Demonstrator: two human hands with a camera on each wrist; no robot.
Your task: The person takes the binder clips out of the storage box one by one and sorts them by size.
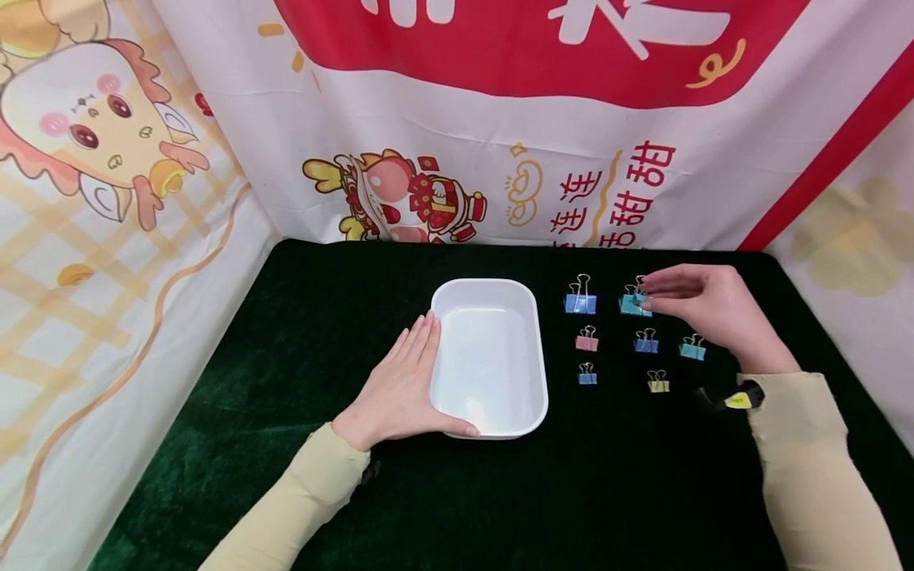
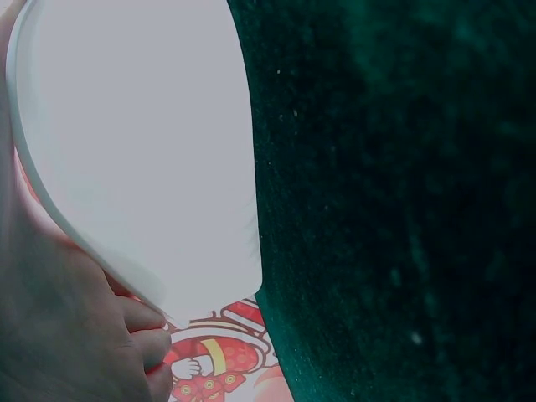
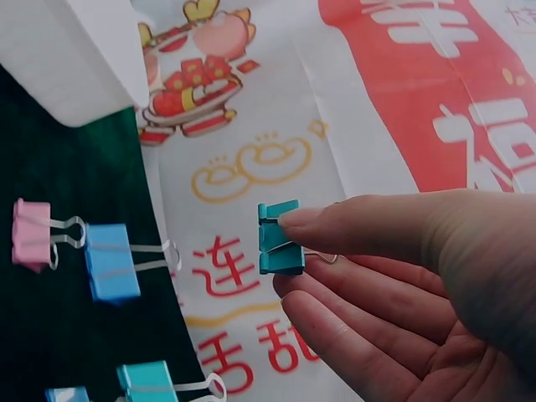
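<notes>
A white rectangular tray [image 1: 493, 357] stands on the dark green cloth. My left hand [image 1: 400, 400] rests against it, straight fingers along its left wall and thumb at the near rim. In the left wrist view, the tray [image 2: 142, 159] hides part of that hand. My right hand [image 1: 703, 305] pinches a teal binder clip [image 3: 280, 261] between thumb and fingers. Behind it, a larger teal binder clip [image 3: 146, 381] sits on the cloth; the two overlap in the head view. A large blue binder clip [image 1: 581, 304] lies to their left.
Nearer me are a pink clip [image 1: 586, 343], a blue clip [image 1: 646, 346], another teal clip [image 1: 693, 351], a small blue clip [image 1: 588, 379] and a yellow clip [image 1: 658, 386]. A printed cloth backdrop [image 1: 428, 119] rises behind the green table cloth [image 1: 500, 507].
</notes>
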